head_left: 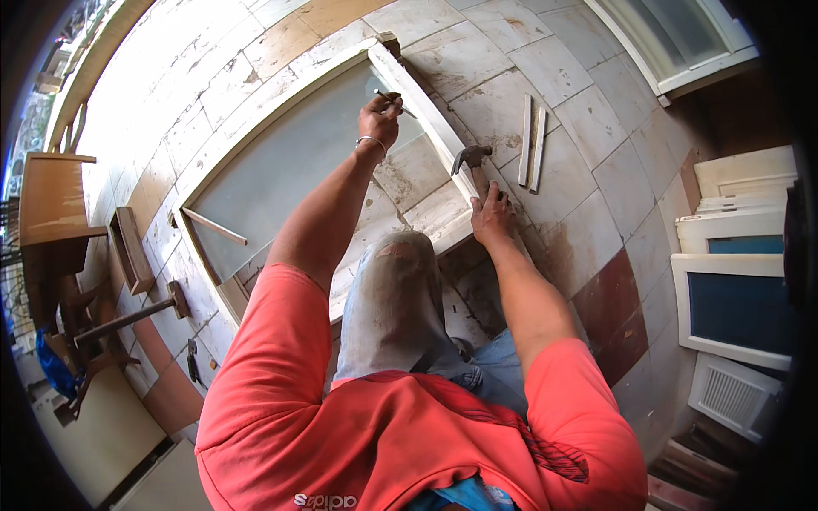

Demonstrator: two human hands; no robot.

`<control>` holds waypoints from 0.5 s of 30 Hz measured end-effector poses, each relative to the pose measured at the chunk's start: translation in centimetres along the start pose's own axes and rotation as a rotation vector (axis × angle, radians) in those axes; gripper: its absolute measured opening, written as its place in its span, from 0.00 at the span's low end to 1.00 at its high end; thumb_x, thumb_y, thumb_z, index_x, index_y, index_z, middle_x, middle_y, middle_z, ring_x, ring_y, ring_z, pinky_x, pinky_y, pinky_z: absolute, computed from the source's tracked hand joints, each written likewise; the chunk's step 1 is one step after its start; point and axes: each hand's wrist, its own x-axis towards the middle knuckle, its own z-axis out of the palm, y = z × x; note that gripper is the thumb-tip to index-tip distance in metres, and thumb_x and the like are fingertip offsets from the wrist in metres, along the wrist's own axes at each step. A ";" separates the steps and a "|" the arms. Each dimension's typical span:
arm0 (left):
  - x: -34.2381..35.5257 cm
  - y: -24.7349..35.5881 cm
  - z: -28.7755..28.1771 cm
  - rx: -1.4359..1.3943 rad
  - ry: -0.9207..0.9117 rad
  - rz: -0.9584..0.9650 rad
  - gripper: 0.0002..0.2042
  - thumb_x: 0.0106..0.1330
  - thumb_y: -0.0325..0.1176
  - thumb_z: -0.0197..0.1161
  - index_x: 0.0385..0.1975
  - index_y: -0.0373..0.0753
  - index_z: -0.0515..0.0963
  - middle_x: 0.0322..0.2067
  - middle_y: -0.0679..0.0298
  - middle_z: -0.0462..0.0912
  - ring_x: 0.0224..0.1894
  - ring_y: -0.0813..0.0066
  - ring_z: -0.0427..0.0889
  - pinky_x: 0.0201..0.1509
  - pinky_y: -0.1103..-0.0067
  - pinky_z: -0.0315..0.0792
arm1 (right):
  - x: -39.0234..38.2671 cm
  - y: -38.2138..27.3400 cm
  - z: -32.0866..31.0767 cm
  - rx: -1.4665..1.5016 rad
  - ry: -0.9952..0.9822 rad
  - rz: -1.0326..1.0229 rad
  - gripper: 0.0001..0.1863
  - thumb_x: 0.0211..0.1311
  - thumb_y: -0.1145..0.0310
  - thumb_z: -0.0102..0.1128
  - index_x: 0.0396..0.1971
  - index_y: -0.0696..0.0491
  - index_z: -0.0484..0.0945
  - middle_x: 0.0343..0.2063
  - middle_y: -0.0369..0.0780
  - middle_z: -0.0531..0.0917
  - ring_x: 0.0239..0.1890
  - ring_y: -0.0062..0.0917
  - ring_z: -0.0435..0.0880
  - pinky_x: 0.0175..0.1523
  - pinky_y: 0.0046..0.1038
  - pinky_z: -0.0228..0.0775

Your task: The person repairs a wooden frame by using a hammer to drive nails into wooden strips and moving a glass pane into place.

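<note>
My left hand [381, 119] is closed on a small thin metal piece [383, 94], over the glass pane [281, 170] of a white wooden frame [430, 121] lying on the tiled floor. My right hand [492, 215] grips a hammer [473, 158] by its wooden handle, its head at the frame's right rail. A loose wooden strip [217, 226] rests at the pane's left end. The near right part of the frame shows floor tiles through it. My bent knee [383, 298] is at the frame's near side.
Two white strips [537, 145] lie right of the frame. A glazed white frame [669, 47] is at top right. White panels [728, 298] and a louvred piece [733, 396] line the right side. Wooden furniture [51, 200], an open wooden box [132, 247] and a mallet-like tool [128, 319] are left.
</note>
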 end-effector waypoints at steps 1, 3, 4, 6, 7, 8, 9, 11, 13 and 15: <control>0.7 -0.5 0.3 -0.002 -0.014 -0.003 0.11 0.63 0.34 0.64 0.40 0.35 0.83 0.33 0.59 0.86 0.34 0.74 0.84 0.42 0.79 0.75 | 0.0 0.0 0.0 0.005 -0.002 0.001 0.32 0.65 0.51 0.52 0.64 0.47 0.54 0.56 0.51 0.69 0.57 0.46 0.71 0.56 0.52 0.65; 1.5 -1.4 0.7 0.105 -0.035 -0.002 0.11 0.63 0.35 0.63 0.40 0.37 0.83 0.33 0.58 0.86 0.35 0.74 0.84 0.42 0.78 0.75 | 0.0 -0.1 0.2 0.000 -0.011 0.012 0.32 0.65 0.51 0.52 0.64 0.47 0.54 0.56 0.51 0.69 0.57 0.47 0.71 0.56 0.52 0.65; 1.9 -1.7 0.9 0.100 -0.042 -0.015 0.11 0.63 0.35 0.63 0.40 0.37 0.83 0.33 0.58 0.86 0.35 0.74 0.84 0.42 0.78 0.75 | -0.1 0.0 0.4 0.022 0.020 -0.002 0.32 0.65 0.51 0.52 0.64 0.48 0.54 0.56 0.51 0.69 0.56 0.48 0.71 0.56 0.51 0.65; 2.5 -1.9 1.2 0.021 -0.034 0.036 0.11 0.63 0.36 0.63 0.40 0.38 0.83 0.33 0.58 0.86 0.35 0.73 0.84 0.43 0.78 0.75 | -0.3 0.3 0.7 0.027 0.039 -0.012 0.32 0.65 0.51 0.53 0.64 0.48 0.55 0.56 0.51 0.69 0.56 0.48 0.71 0.56 0.51 0.64; 2.7 -1.4 1.1 0.029 -0.042 0.032 0.10 0.62 0.35 0.63 0.40 0.40 0.83 0.34 0.58 0.86 0.37 0.72 0.84 0.44 0.78 0.75 | -0.2 0.3 0.8 0.038 0.051 -0.029 0.32 0.65 0.52 0.53 0.64 0.49 0.55 0.56 0.52 0.69 0.56 0.49 0.71 0.56 0.51 0.64; 2.5 -1.1 1.0 0.023 -0.037 0.020 0.10 0.62 0.35 0.63 0.40 0.40 0.83 0.34 0.58 0.86 0.37 0.72 0.84 0.44 0.78 0.75 | -0.2 0.3 0.8 0.049 0.062 -0.046 0.32 0.65 0.53 0.53 0.64 0.49 0.55 0.56 0.52 0.69 0.55 0.49 0.71 0.56 0.50 0.64; 2.2 -0.3 0.8 0.071 -0.055 0.058 0.10 0.62 0.36 0.63 0.40 0.40 0.83 0.34 0.58 0.86 0.37 0.72 0.85 0.44 0.77 0.75 | 0.0 0.1 0.9 0.040 0.059 -0.052 0.32 0.65 0.53 0.53 0.64 0.49 0.55 0.56 0.52 0.69 0.55 0.49 0.71 0.56 0.50 0.64; 2.3 -0.8 0.7 0.126 -0.072 0.119 0.09 0.63 0.36 0.63 0.40 0.43 0.83 0.35 0.57 0.86 0.37 0.68 0.85 0.43 0.75 0.76 | -0.1 -0.1 1.0 0.064 0.066 -0.050 0.31 0.65 0.54 0.53 0.63 0.50 0.56 0.55 0.52 0.69 0.55 0.49 0.71 0.56 0.50 0.64; 2.0 -0.2 0.3 0.175 -0.112 0.153 0.10 0.63 0.35 0.63 0.42 0.42 0.82 0.35 0.57 0.86 0.38 0.68 0.85 0.43 0.75 0.75 | -0.2 -0.3 1.0 0.051 0.079 -0.059 0.32 0.64 0.54 0.54 0.63 0.50 0.56 0.54 0.53 0.70 0.55 0.50 0.71 0.56 0.49 0.64; 1.8 0.5 -0.2 0.291 -0.232 0.181 0.10 0.64 0.35 0.63 0.42 0.42 0.81 0.36 0.55 0.85 0.38 0.62 0.85 0.43 0.74 0.75 | -0.1 -0.2 1.1 0.043 0.090 -0.062 0.32 0.64 0.55 0.55 0.63 0.50 0.56 0.53 0.53 0.70 0.54 0.50 0.71 0.56 0.49 0.64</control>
